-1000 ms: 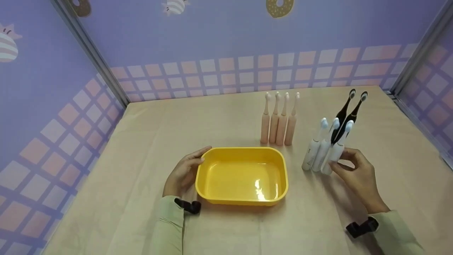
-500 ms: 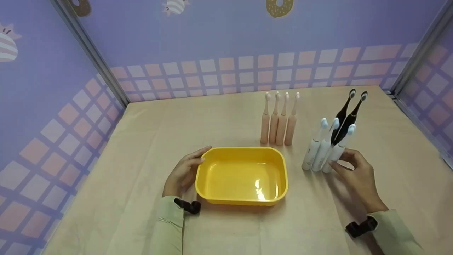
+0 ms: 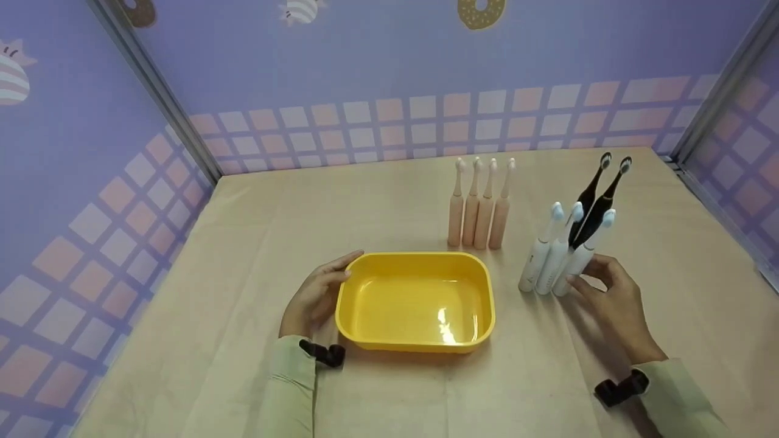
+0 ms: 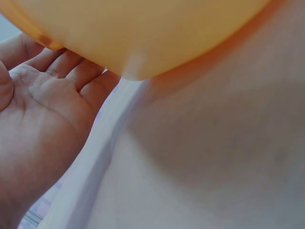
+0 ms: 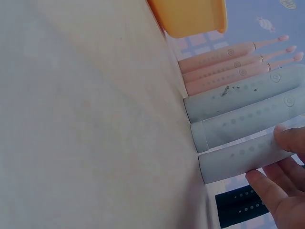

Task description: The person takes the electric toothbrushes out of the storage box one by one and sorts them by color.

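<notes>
In the head view my left hand (image 3: 313, 298) holds a yellow rectangular box (image 3: 415, 348) by its left side. The thumb lies at the rim, and the fingers reach along the outer wall; their tips are partly hidden in the left wrist view. My right hand (image 3: 614, 301) pinches the lower handle of the rightmost white electric toothbrush (image 5: 238, 157) between thumb and fingers. That brush stands tilted, its head leaning right. Two more white toothbrushes (image 3: 535, 264) stand beside it on the left, close together.
Several pink electric toothbrushes (image 3: 485, 222) stand in a row behind the box. Behind the white ones stand two black toothbrushes (image 3: 599, 213), partly hidden. A cloth-covered table (image 3: 274, 225) meets patterned walls (image 3: 365, 67) at the back and sides.
The rightmost white toothbrush has tipped further right at its head, while its base has shifted slightly left toward the others. My left hand and the box have stayed in place.
</notes>
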The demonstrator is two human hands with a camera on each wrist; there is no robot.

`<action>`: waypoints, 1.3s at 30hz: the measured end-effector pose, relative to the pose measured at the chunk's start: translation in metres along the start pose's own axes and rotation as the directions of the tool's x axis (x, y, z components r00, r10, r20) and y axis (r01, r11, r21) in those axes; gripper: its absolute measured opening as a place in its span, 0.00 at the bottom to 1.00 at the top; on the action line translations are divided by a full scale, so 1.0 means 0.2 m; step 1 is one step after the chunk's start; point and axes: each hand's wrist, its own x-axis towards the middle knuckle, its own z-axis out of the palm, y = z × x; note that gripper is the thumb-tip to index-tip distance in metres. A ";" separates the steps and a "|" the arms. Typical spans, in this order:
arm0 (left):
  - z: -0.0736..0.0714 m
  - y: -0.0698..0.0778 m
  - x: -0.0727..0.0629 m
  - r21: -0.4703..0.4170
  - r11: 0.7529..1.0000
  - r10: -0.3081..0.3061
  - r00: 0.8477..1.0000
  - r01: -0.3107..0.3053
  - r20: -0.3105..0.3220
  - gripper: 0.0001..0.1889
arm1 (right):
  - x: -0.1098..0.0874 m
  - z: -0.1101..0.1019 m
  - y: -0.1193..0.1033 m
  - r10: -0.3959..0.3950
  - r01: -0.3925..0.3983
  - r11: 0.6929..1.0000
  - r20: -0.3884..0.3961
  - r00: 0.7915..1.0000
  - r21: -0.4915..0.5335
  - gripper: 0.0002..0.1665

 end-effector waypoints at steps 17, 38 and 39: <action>0.00 0.00 0.00 0.007 1.000 0.004 1.000 -0.004 -0.002 0.28 | 0.01 -0.01 0.00 0.040 -0.040 0.999 0.061 0.997 -0.012 0.32; 0.00 0.00 0.01 0.004 1.000 -0.004 1.000 0.004 -0.025 0.27 | 0.01 -0.04 0.01 0.026 -0.012 0.994 0.122 0.992 -0.111 0.37; 0.00 0.00 0.01 0.005 1.000 -0.008 1.000 0.008 -0.026 0.27 | 0.01 -0.04 0.01 0.026 -0.010 0.993 0.130 0.991 -0.116 0.37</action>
